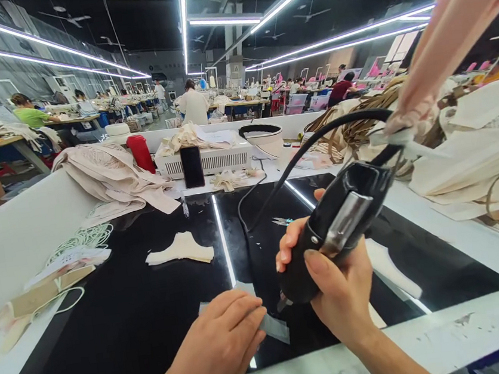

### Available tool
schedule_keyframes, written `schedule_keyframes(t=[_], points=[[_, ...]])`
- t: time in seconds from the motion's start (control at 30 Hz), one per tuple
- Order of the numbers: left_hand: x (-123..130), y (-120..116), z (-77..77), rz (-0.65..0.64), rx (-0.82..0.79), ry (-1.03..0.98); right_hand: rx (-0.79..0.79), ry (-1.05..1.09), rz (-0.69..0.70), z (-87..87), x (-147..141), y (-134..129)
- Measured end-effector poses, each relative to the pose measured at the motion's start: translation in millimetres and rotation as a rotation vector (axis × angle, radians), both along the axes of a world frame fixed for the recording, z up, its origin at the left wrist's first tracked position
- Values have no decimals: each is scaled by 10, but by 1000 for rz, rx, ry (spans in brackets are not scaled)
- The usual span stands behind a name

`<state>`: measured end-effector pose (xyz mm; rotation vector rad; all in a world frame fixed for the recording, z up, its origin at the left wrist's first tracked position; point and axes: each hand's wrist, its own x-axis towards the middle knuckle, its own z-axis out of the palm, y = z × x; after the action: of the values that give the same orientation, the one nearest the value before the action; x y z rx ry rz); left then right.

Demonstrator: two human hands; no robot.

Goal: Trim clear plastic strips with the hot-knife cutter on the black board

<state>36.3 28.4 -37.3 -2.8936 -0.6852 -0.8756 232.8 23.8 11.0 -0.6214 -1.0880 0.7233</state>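
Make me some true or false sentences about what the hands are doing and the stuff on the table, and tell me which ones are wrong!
1. The right hand grips a black handheld tool with a shiny metal plate. True.
2. The left hand covers part of a thin grey-blue strip. True.
3. The black rectangular phone lies flat. False: the phone stands upright in front of the white slotted box.
4. The small metal scissors are in the left hand. False: the scissors lie on the glossy black tabletop, in neither hand.
5. A curved cream fabric piece lies to the left of the scissors. True.
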Motion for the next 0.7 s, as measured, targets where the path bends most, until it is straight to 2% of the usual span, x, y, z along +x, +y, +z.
schedule_keyframes(t=[0.23,0.43,0.7], points=[[42,-2,-41,-43,-95,-4,-16,-14,81,13,30,-131],[17,-9,-19,-67,-134,3,-21,13,54,52,119,-248],[77,-28,-34,-114,-163,-31,23,-12,-13,47,87,-207]])
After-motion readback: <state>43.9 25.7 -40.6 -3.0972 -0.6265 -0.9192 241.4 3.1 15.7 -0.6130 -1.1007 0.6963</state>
